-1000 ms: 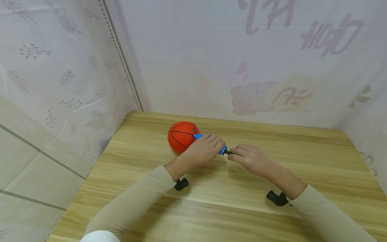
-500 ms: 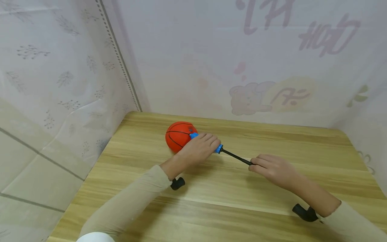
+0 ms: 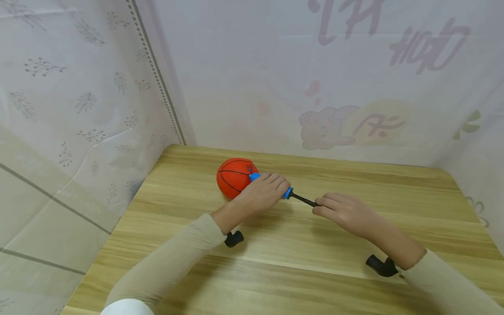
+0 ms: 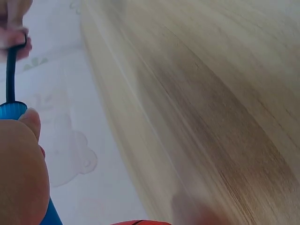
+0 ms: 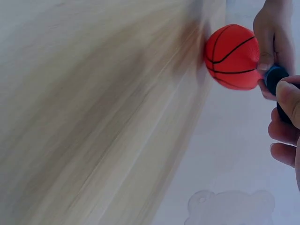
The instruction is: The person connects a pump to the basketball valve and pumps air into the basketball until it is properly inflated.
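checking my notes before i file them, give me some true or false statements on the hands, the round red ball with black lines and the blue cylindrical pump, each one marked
1. The left hand grips the blue cylindrical pump. True.
2. The right hand holds the outer end of the thin black rod. True.
3. The rod is pushed all the way into the pump. False: a stretch of it shows between pump and right hand.
4. The round red ball with black lines rests on the wood-grain table. True.
5. The ball is nearer the right hand than the left. False: it is nearer the left.
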A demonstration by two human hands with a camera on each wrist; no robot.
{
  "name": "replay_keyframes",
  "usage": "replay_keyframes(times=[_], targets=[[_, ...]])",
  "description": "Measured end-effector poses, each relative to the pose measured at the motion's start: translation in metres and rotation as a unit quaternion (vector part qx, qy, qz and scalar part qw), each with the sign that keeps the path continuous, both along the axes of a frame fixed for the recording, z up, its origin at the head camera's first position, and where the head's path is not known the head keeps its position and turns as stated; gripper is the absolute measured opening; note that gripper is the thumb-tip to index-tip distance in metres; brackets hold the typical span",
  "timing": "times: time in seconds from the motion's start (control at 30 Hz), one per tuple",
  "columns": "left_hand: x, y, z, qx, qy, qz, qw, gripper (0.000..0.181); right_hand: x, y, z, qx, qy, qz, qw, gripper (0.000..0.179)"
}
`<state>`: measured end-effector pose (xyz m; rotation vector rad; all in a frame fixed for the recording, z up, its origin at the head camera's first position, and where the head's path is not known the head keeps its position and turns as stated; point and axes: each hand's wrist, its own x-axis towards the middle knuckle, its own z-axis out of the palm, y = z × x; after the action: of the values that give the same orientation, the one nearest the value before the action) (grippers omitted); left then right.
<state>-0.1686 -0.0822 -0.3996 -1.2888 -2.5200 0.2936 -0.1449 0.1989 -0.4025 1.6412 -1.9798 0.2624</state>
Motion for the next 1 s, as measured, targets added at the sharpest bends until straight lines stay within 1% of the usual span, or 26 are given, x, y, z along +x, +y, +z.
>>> replay_keyframes(times=[0.1,0.13,0.23,0.27,0.33,0.37,0.43,0.5,0.67,0.83,1.0], targets=[[0.001,0.002,0.000,0.004,0.001,-0.004,1.0000,0.019,-0.006,-0.011,0.000,0.007,0.003,-0.006,1.0000,0.043],[0.001,0.002,0.000,0.007,0.001,-0.006,1.0000,0.018,-0.007,-0.014,0.000,0.012,0.002,-0.010,0.9999,0.040],[0.002,0.003,-0.001,0.013,-0.002,-0.013,0.9998,0.018,-0.011,-0.023,0.002,0.021,-0.003,-0.013,0.9997,0.022],[0.002,0.004,-0.002,0.014,-0.004,-0.014,0.9998,0.017,-0.012,-0.026,0.002,0.022,-0.006,-0.012,0.9997,0.019],[0.003,0.003,-0.002,0.013,-0.005,-0.015,0.9998,0.018,-0.013,-0.031,0.002,0.021,-0.011,-0.010,0.9997,0.018],[0.004,0.003,-0.002,0.011,-0.004,-0.016,0.9998,0.018,-0.013,-0.032,0.002,0.019,-0.010,-0.009,0.9997,0.021],[0.004,0.002,-0.002,0.007,-0.002,-0.017,0.9998,0.018,-0.013,-0.034,0.001,0.015,-0.010,-0.010,0.9998,0.035],[0.004,0.001,-0.002,0.005,-0.002,-0.019,0.9998,0.018,-0.012,-0.034,0.000,0.008,-0.007,-0.010,0.9999,0.045],[0.002,0.000,0.001,-0.001,-0.019,-0.013,0.9997,0.021,-0.003,-0.019,0.001,-0.007,-0.015,-0.001,0.9999,0.045],[0.001,-0.002,0.003,-0.002,-0.035,-0.009,0.9993,0.026,0.010,0.005,0.005,-0.009,-0.016,-0.009,0.9998,0.043],[-0.001,-0.006,0.003,0.006,-0.027,-0.015,0.9995,0.026,0.018,0.023,0.006,-0.009,-0.012,-0.011,0.9998,0.043]])
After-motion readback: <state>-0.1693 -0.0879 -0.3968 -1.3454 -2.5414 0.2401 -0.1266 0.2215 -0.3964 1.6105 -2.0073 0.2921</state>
